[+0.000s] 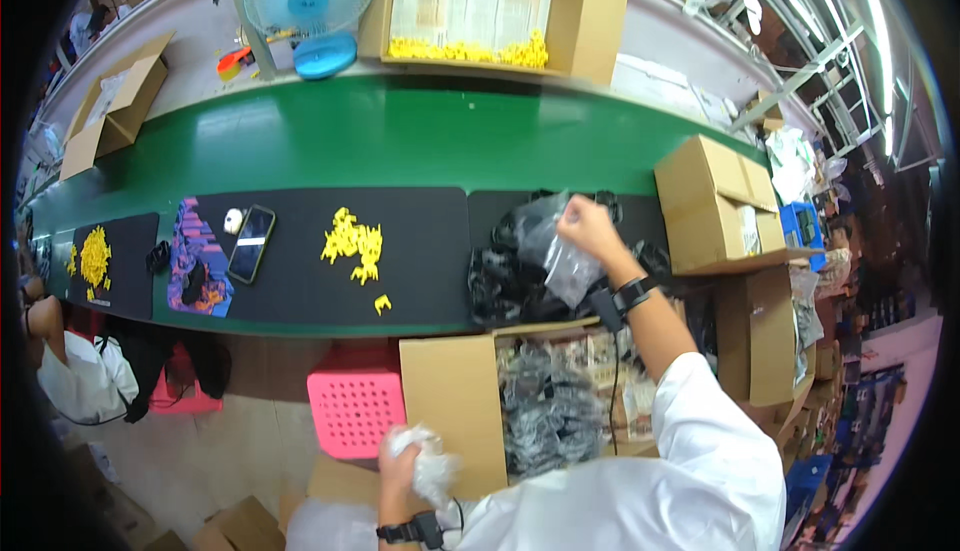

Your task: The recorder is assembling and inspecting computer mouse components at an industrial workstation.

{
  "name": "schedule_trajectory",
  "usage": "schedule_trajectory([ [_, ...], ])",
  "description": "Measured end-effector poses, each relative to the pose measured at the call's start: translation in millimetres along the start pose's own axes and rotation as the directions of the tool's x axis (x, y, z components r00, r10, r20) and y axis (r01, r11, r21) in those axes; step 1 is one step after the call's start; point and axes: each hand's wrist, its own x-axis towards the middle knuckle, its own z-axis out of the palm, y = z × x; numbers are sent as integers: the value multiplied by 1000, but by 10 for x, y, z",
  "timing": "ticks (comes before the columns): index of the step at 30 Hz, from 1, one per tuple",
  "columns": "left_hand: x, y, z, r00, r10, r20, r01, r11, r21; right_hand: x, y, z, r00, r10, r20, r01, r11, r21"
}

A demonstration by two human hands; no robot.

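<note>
From afar I see the right hand (590,229) pinching a bag (570,276) beyond the carton (452,401), seemingly so it hangs loose, the left hand (397,466) clutching plastic (430,466) at the carton's left.

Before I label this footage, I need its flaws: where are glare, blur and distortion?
Head view: pale glare on the green tabletop, ceiling tubes burnt white; same view: crumpled plastic in the left hand looks soft, perhaps from motion; head view again: edges bow, corners go black.
</note>
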Motion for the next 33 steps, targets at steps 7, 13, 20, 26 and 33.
schedule_trajectory([
  [7, -157, 457, 697, 933, 22, 358, 72, 967, -246, -831, -678, -928, 996, -83, -40, 89, 977, 195],
  [13, -252, 349, 1197, 862, 279, 424, -3, 838, -545, -2201, -1323, -862, 708, -695, 127, 524, 637, 565],
  [20, -666, 704, 1835, 853, 111, 510, 114, 914, -390, -2814, -1264, -625, 877, -398, -270, 480, 714, 510],
  [26, -832, 703, 2145, 883, 61, 465, 39, 978, -204, -3313, -649, -264, 915, -340, -219, 395, 869, 300],
  [33, -789, 435, 2214, 704, -206, 680, 159, 978, 132, -3597, -297, -671, 935, -314, -165, 351, 766, 538],
])
